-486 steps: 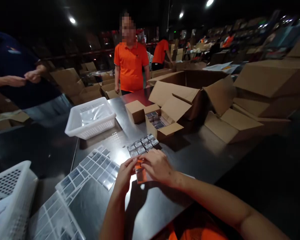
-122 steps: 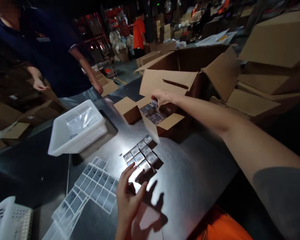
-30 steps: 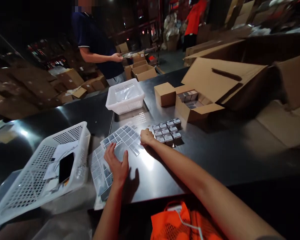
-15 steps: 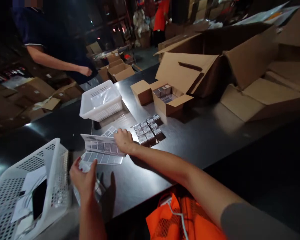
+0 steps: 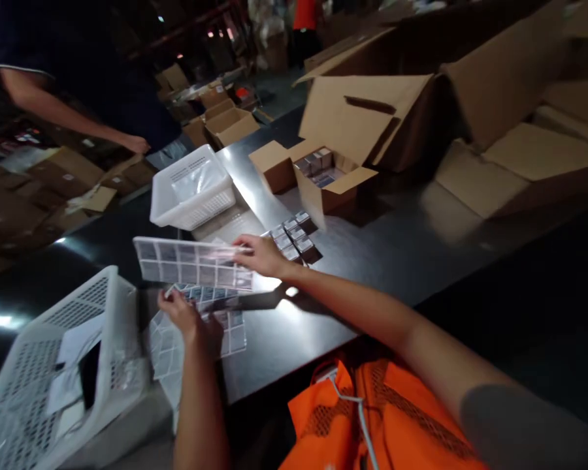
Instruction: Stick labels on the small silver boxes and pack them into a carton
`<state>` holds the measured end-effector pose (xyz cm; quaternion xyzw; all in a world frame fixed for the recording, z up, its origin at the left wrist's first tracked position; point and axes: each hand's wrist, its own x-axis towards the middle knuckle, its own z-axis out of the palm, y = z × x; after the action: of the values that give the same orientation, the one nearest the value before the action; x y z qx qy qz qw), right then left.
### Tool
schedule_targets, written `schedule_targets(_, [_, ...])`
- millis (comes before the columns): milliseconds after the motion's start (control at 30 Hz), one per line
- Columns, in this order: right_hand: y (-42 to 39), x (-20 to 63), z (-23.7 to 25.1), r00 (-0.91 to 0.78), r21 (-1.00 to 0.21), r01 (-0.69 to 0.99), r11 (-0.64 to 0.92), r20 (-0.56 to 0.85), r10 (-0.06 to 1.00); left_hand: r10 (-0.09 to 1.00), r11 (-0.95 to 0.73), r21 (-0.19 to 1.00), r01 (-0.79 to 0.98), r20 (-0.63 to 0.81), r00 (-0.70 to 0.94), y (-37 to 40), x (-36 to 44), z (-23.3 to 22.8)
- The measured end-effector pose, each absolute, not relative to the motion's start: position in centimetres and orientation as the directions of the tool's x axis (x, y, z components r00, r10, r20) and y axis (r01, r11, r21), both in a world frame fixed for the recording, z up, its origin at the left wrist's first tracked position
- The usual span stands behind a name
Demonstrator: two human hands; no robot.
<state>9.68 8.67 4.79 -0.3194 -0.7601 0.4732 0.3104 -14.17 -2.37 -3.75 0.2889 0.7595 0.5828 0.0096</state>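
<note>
My right hand (image 5: 261,256) pinches the right edge of a sheet of silver labels (image 5: 192,262) and holds it lifted above the dark table (image 5: 372,261). My left hand (image 5: 186,318) presses on more label sheets (image 5: 196,329) lying flat near the front edge. Just beyond my right hand sits a block of small grey boxes (image 5: 291,235). Further back stands an open small carton (image 5: 326,179) with more of the same boxes inside.
A white basket (image 5: 192,189) stands at the back left; another white basket (image 5: 53,365) with papers and a phone is at my left. Large open cardboard cartons (image 5: 421,111) crowd the right. A person in a dark shirt (image 5: 78,85) stands across the table.
My right hand has raised the label sheet higher off the table. My left hand has moved right and come down onto the sheets beneath it.
</note>
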Motion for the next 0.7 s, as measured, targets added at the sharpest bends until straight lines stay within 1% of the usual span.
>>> schedule_targets(67, [10.0, 12.9, 4.7, -0.610, -0.942, 0.137, 0.306, 0.163, 0.776, 0.366, 0.125, 0.919, 0.374, 0.308, -0.878, -2.1, -14.0, -4.8])
schedule_targets(133, [11.6, 16.0, 4.5, -0.620, -0.958, 0.091, 0.273, 0.160, 0.768, 0.301, 0.082, 0.928, 0.363, 0.324, -0.897, -1.4, -14.1, -5.0])
schedule_targets(200, [12.7, 18.7, 4.5, -0.626, -0.967, 0.057, 0.246, 0.158, 0.763, 0.287, 0.036, 0.927, 0.372, 0.347, -0.893, -0.2, -14.4, -4.1])
schedule_targets(300, [13.5, 21.7, 4.8, -0.619, -0.976, -0.007, 0.218, 0.175, 0.765, 0.320, -0.040, 0.926, 0.375, 0.368, -0.873, 2.1, -14.0, -0.9])
schedule_targets(367, [13.8, 23.1, 5.2, -0.600, -0.972, -0.041, 0.230, 0.208, 0.773, 0.387, -0.103, 0.930, 0.354, 0.365, -0.847, 3.5, -12.8, 1.8])
schedule_targets(400, [14.0, 23.7, 5.3, -0.586, -0.968, -0.046, 0.245, 0.225, 0.779, 0.454, -0.131, 0.936, 0.328, 0.351, -0.819, 4.1, -11.8, 3.2])
schedule_targets(467, [14.3, 24.7, 5.4, -0.569, -0.964, -0.023, 0.266, 0.231, 0.789, 0.646, -0.156, 0.958, 0.241, 0.283, -0.709, 4.7, -9.5, 5.5])
schedule_targets(500, [14.4, 25.3, 5.4, -0.571, -0.966, -0.005, 0.259, 0.216, 0.792, 0.751, -0.144, 0.972, 0.184, 0.228, -0.619, 4.7, -8.1, 6.2])
schedule_targets(533, [14.5, 25.8, 5.2, -0.577, -0.970, 0.015, 0.244, 0.191, 0.794, 0.823, -0.119, 0.983, 0.138, 0.176, -0.541, 4.7, -6.7, 6.5])
schedule_targets(600, [14.5, 26.9, 4.7, -0.556, -0.977, 0.042, 0.208, 0.150, 0.817, 0.880, -0.079, 0.993, 0.085, 0.109, -0.462, 4.4, -4.2, 6.4])
schedule_targets(700, [14.1, 28.2, 3.6, -0.420, -0.983, -0.010, 0.184, 0.171, 0.892, 0.884, -0.056, 0.998, 0.020, 0.059, -0.464, 4.0, -1.6, 5.1])
